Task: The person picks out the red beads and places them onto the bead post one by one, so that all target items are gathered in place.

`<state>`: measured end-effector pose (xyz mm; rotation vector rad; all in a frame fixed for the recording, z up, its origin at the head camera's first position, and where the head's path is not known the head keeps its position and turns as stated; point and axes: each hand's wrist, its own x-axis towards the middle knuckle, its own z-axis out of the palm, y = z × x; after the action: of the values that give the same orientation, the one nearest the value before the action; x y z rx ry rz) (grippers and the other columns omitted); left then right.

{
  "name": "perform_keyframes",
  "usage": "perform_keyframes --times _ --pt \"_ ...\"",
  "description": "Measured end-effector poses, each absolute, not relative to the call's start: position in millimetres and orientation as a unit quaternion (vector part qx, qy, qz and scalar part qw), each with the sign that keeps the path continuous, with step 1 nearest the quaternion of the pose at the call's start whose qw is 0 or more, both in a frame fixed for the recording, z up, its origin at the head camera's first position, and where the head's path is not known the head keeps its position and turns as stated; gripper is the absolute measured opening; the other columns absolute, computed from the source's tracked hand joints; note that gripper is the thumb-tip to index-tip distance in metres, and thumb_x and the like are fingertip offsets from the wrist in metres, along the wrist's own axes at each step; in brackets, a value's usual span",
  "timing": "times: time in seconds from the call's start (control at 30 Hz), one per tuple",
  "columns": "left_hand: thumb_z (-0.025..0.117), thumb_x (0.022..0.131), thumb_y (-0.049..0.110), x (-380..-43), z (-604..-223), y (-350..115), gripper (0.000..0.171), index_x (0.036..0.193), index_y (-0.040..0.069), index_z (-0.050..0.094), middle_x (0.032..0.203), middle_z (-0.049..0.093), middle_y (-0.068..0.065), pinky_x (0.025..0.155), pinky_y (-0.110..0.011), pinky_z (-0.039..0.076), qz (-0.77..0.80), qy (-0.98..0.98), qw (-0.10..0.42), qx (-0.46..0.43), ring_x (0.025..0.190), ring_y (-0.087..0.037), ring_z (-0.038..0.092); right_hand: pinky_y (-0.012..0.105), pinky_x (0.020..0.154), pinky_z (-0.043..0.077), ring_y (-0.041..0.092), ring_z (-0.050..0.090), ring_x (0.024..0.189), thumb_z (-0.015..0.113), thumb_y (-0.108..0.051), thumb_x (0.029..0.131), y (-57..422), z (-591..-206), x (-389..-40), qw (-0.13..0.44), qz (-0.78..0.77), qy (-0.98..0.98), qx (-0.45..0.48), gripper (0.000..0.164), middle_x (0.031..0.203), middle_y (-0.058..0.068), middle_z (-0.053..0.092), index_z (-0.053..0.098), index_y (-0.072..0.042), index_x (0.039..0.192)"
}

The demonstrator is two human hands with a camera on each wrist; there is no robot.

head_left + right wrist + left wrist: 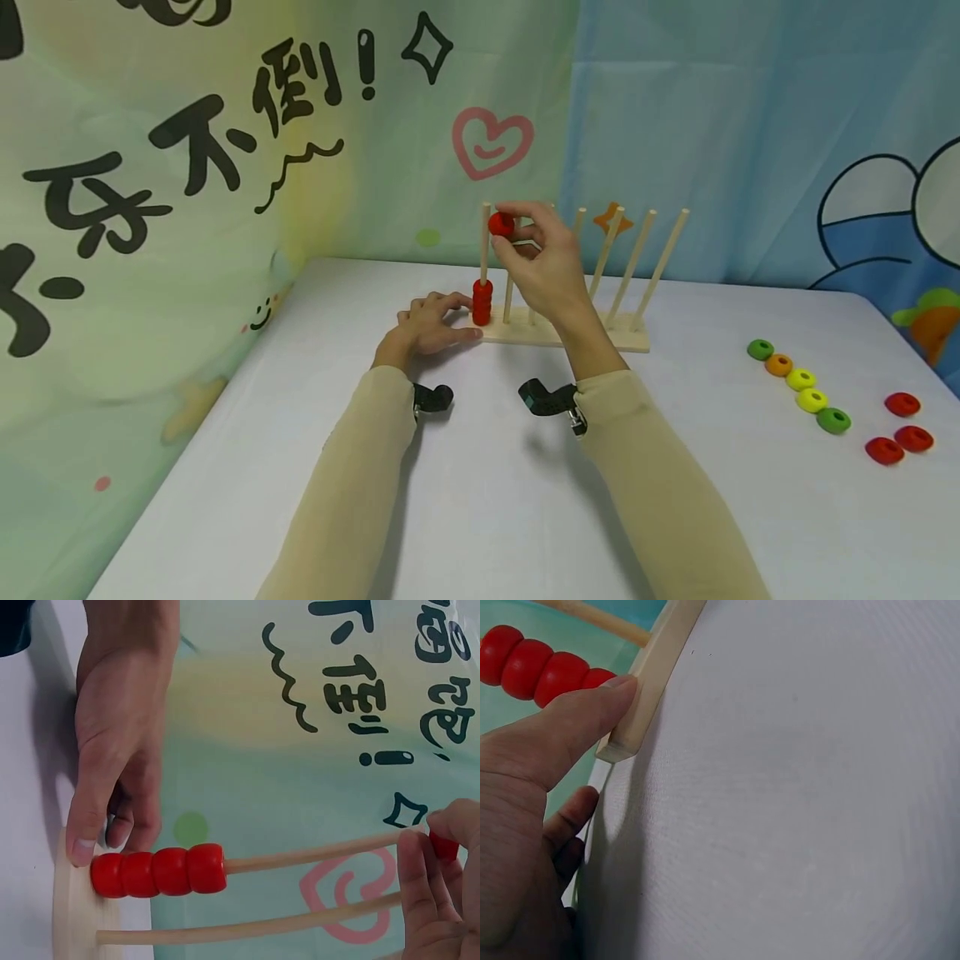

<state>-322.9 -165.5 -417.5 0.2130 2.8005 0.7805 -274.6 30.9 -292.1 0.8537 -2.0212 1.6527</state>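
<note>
A wooden peg stand (525, 333) with a row of upright pegs stands at the back of the table. Several red beads (482, 302) are stacked at the foot of its leftmost peg (484, 246). My right hand (547, 262) pinches another red bead (501, 224) between thumb and fingers, beside the top of that peg. At the stand's left end, my left hand (431, 325) holds the base. In the left wrist view its thumb (592, 712) lies on the wood by the lowest bead. The right wrist view shows the stack (157, 871) and the left hand's thumb beside it.
To the right on the white table (675, 467) lies a slanting line of green, orange and yellow beads (801, 379). Three loose red beads (902, 404) lie beyond them, farther right. A printed cloth backdrop (675, 108) hangs close behind the table.
</note>
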Motion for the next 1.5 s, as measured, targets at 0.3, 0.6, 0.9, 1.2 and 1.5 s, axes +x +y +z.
perform_keyframes --times 0.3,0.6,0.9,1.2,1.5 --pt "0.065 0.085 0.06 -322 -417 -169 0.056 0.135 0.04 0.05 0.148 0.037 -0.004 0.104 -0.055 0.024 0.261 0.956 0.112 0.069 0.136 -0.035 0.025 0.032 0.08 0.056 0.032 0.066 0.089 0.062 0.006 0.091 20 -283 -284 0.201 0.605 -0.72 0.273 0.03 0.116 0.02 0.06 0.06 0.004 0.122" --pt "0.065 0.085 0.059 -321 -419 -163 0.055 0.134 0.04 0.05 0.147 0.039 -0.004 0.104 -0.056 0.024 0.267 0.954 0.11 0.081 0.135 -0.035 0.026 0.039 0.066 0.058 0.023 0.068 0.075 0.065 -0.002 0.092 24 -295 -305 0.211 0.592 -0.731 0.265 0.031 0.112 0.009 0.062 0.065 -0.005 0.123" --pt "0.065 0.085 0.06 -321 -421 -157 0.057 0.136 0.04 0.05 0.149 0.038 -0.004 0.105 -0.057 0.023 0.27 0.953 0.11 0.082 0.136 -0.035 0.025 0.027 0.063 0.057 0.019 0.071 0.079 0.067 -0.013 0.094 27 -297 -310 0.192 0.534 -0.782 0.258 0.044 0.135 -0.002 0.057 0.06 -0.021 0.136" --pt "0.065 0.084 0.06 -321 -421 -157 0.058 0.136 0.041 0.049 0.149 0.037 -0.004 0.105 -0.056 0.023 0.268 0.954 0.106 0.082 0.136 -0.035 0.026 0.04 0.066 0.058 0.028 0.069 0.084 0.061 0.001 0.094 41 -286 -276 0.162 0.55 -0.759 0.309 0.049 0.144 0.011 0.047 0.052 -0.006 0.141" --pt "0.065 0.084 0.059 -323 -419 -166 0.058 0.137 0.04 0.048 0.148 0.038 -0.004 0.104 -0.054 0.024 0.262 0.956 0.107 0.079 0.136 -0.035 0.025 0.041 0.063 0.058 0.02 0.065 0.075 0.059 0.007 0.092 67 -290 -264 0.17 0.565 -0.744 0.314 0.041 0.132 0.016 0.053 0.055 0.002 0.133"
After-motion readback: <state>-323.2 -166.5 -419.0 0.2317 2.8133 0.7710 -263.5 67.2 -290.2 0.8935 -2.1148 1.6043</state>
